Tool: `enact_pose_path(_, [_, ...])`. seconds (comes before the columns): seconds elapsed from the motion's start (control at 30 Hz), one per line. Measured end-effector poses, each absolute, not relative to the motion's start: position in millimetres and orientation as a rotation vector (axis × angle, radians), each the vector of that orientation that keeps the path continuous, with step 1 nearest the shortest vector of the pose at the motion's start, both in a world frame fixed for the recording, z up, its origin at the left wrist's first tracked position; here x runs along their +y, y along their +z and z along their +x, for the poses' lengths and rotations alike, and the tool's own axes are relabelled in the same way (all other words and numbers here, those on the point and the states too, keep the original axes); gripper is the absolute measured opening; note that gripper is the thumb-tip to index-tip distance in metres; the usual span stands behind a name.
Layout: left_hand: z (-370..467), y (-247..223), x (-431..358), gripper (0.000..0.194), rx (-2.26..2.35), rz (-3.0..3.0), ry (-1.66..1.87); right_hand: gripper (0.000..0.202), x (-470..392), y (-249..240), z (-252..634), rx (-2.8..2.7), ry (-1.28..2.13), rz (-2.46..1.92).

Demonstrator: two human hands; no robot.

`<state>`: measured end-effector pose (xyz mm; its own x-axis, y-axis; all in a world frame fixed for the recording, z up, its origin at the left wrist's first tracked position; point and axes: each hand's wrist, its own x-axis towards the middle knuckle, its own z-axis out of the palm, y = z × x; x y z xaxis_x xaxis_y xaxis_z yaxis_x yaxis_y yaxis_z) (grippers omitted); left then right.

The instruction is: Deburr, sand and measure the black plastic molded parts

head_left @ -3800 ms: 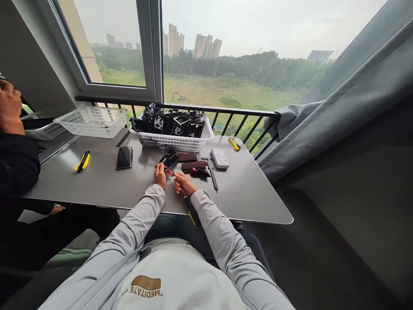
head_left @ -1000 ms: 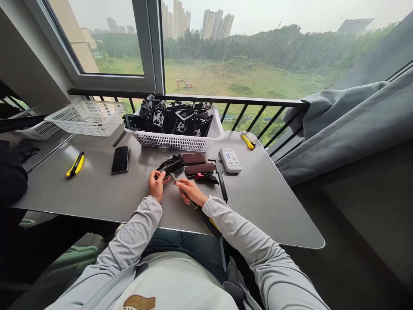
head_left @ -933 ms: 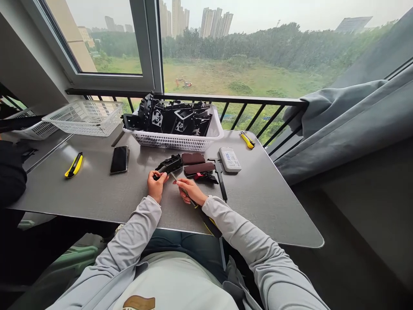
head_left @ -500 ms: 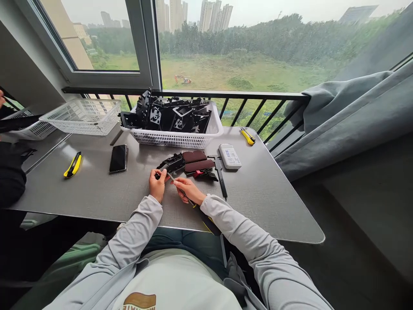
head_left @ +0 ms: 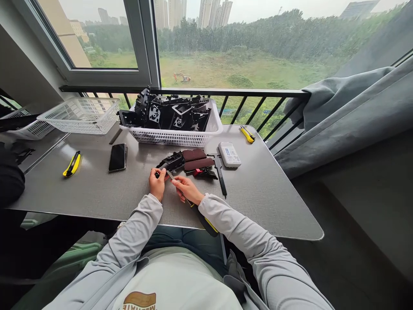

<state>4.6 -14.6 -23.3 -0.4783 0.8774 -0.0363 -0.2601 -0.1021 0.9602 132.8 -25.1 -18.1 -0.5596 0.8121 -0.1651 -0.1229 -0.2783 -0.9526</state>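
My left hand [head_left: 157,184] is closed in a pinch on a small black plastic part [head_left: 157,175], mostly covered by the fingers. In my right hand [head_left: 187,189] is a slim flat file [head_left: 170,175], its grey metal end close to the left fingertips. The black-and-yellow handle [head_left: 208,221] runs back under my right wrist. Whether the metal touches the part cannot be made out. Just beyond both hands lie a black plastic assembly [head_left: 172,161], two dark red-brown pads [head_left: 198,164] and a black piece with a red patch [head_left: 204,172].
A black caliper [head_left: 220,174] lies right of the pads, beside a white box-shaped device [head_left: 229,155]. Yellow utility knives [head_left: 248,134] [head_left: 72,164] and a phone [head_left: 118,157] rest on the table. Behind stand a basket of black parts [head_left: 174,137] and another white basket [head_left: 80,122]. A dark sleeve [head_left: 11,176] shows at left.
My right hand and the file have shifted slightly left and up, while my left hand stays nearly where it was. Another person's hand at the far left edge has gone from view.
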Motion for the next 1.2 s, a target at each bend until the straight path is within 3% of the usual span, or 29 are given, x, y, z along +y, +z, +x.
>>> enact_pose_path(0.23, [5.1,-23.8,-15.0,0.042,1.285,0.631,1.751,0.053,-25.2,-15.4,133.5,-1.313,1.922,-0.873])
enact_pose_path(0.47, [1.5,-26.5,-12.5,0.054,1.33,0.639,1.881,0.049,-21.9,-14.5,139.2,-1.156,1.851,-0.901])
enact_pose_path(0.67, [-4.3,-29.5,-8.9,0.038,1.411,0.597,1.889,0.047,-16.5,-17.1,139.6,-1.135,1.834,-0.914])
enact_pose_path(0.9, [-2.1,-31.1,-9.6,0.058,1.502,0.643,1.799,0.043,-19.4,-12.8,138.5,-1.286,1.918,-0.943])
enact_pose_path(1.2, [-1.5,-34.6,-15.2,0.048,1.493,0.823,1.818,0.039,-18.7,-12.7,137.1,-1.354,1.964,-0.96])
